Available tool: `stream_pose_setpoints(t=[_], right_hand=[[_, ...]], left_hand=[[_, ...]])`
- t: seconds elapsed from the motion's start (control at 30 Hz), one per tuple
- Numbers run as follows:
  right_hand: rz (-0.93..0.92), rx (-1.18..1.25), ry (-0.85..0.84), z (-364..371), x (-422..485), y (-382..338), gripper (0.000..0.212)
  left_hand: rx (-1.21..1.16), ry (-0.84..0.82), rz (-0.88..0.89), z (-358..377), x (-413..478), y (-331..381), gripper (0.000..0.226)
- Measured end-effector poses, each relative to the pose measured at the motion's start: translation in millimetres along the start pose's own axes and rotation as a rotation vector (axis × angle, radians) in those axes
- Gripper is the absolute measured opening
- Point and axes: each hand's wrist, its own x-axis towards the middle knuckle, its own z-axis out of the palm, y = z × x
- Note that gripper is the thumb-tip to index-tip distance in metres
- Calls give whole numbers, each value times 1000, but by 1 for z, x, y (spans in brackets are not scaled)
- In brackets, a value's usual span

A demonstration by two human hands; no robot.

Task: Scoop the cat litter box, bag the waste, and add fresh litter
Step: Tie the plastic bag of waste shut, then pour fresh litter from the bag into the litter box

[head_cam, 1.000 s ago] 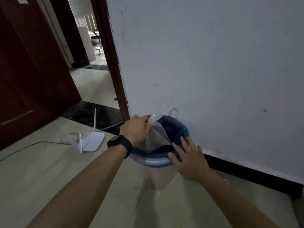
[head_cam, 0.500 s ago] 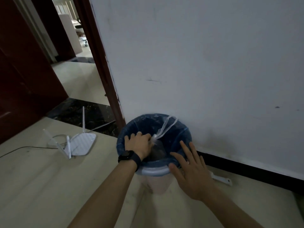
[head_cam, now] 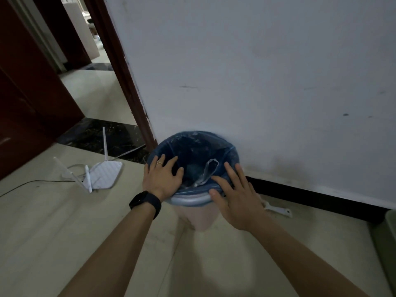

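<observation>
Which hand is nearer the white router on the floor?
Left. The left hand is over the trash bin edge facing the router; the right hand is over the opposite edge.

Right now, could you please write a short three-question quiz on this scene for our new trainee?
1. True or false: the left hand grips the crumpled clear plastic bag.
2. Where is that bag? A) on a shelf; B) inside the round white bin with the blue liner; C) hanging from a door handle.
3. Fill in: the black watch sits on the ____ wrist.

Key: 1. False; the left hand and the right hand are both open, fingers straight, and neither holds the bag. 2. B. 3. Left.
</observation>
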Motion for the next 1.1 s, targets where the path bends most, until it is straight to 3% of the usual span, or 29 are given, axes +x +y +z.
stream_pose_setpoints(t=[0.1,0.2,0.3,0.37,0.5,0.67,0.73,0.9,1.1], right_hand=[[-18,42,-42,-7,2,1,66],[-32,279,31,-29,-8,8,60],[148,601,257,-42,-53,35,54],[320,670,330,-34,-101,64,49],[656,625,323,18,-209,129,48],[862,490,284,77,-333,164,48],[881,386,229,91,-362,170,47],[874,124,166,111,-405,181,63],[891,-44,-35,126,-439,196,79]], left_hand=[[-35,-12,-1,-5,-18,18,56],[-82,58,162,-4,-38,51,55],[-133,163,423,9,-64,95,55],[-136,195,587,30,-85,126,53],[-87,1,767,105,-131,183,55],[35,-488,568,212,-205,205,58],[66,-604,530,245,-228,203,59],[120,-543,602,292,-261,188,69],[190,-558,659,314,-281,180,82]])
